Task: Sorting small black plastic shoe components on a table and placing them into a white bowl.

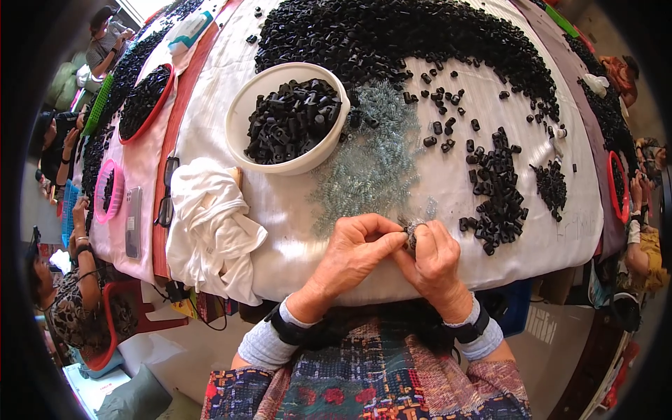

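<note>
Both hands meet just above the near edge of the cloth-covered table. My left hand [355, 253] is closed, with thumb and index finger pinched against a small dark part [411, 240]. My right hand [435, 262] curls its fingers round the same part, hiding most of it. Beyond my fingers spreads a pile of small silvery coil springs [367, 168]. Short black plastic cylinders [497, 192] lie in a loose group right of my right hand. Past the springs on the left stands a white bowl [241, 143] heaped with more black cylinders.
A large mound of black parts [392, 35] covers the far table. Smaller black pieces [551, 187] lie at right. Left are a crumpled white cloth [210, 224], glasses [166, 192], a phone [133, 222] and a pink basket [115, 210]. Other people work at both side tables.
</note>
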{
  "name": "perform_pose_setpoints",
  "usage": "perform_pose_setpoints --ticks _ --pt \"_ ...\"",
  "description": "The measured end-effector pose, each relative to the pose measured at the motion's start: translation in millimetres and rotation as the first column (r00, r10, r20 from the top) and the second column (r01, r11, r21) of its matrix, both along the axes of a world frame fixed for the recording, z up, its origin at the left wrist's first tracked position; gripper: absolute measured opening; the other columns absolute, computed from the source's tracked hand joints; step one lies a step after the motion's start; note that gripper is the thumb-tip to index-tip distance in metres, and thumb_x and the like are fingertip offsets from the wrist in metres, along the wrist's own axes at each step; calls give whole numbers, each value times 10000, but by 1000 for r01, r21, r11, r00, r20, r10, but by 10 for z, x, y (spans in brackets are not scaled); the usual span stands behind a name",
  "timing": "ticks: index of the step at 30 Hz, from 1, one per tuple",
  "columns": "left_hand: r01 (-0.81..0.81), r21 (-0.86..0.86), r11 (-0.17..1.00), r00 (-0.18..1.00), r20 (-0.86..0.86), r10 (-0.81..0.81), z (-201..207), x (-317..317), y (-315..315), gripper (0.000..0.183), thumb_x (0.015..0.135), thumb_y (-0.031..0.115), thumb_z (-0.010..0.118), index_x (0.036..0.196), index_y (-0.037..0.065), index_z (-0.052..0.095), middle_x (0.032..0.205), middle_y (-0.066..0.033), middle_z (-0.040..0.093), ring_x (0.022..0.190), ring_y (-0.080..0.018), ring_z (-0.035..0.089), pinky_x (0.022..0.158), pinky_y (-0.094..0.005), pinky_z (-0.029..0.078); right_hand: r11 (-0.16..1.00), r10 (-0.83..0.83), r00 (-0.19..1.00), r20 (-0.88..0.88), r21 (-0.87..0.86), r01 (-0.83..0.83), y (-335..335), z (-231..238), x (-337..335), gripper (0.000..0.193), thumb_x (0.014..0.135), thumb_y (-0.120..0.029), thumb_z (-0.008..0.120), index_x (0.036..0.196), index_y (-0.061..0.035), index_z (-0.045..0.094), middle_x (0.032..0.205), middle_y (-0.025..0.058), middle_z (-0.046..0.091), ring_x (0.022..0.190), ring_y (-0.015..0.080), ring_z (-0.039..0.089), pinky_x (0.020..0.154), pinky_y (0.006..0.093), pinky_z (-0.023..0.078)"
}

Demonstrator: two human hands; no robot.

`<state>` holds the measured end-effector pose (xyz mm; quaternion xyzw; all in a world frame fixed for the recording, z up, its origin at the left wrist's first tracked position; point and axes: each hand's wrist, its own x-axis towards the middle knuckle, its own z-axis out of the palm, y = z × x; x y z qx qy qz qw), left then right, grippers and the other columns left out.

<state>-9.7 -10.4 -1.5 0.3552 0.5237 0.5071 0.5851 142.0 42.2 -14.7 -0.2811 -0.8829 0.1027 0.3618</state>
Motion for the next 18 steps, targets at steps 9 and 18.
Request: perform_pose_setpoints --ticks 9,18 --pt "27 -50 998 989 149 -19 -24 -54 -17 173 836 78 657 968 -31 629 889 -51 656 793 -101 613 739 -227 502 987 61 989 -136 -136 -80 30 81 11 275 629 -24 698 834 32 523 731 162 505 634 326 516 538 381 439" --pt "52 -41 998 973 225 -41 95 -64 -6 177 864 99 633 986 -29 623 898 -68 661 784 -116 633 704 -242 517 863 -40 955 -292 -491 -114 14 117 123 213 730 -18 653 915 43 569 779 137 576 634 232 562 561 313 451"
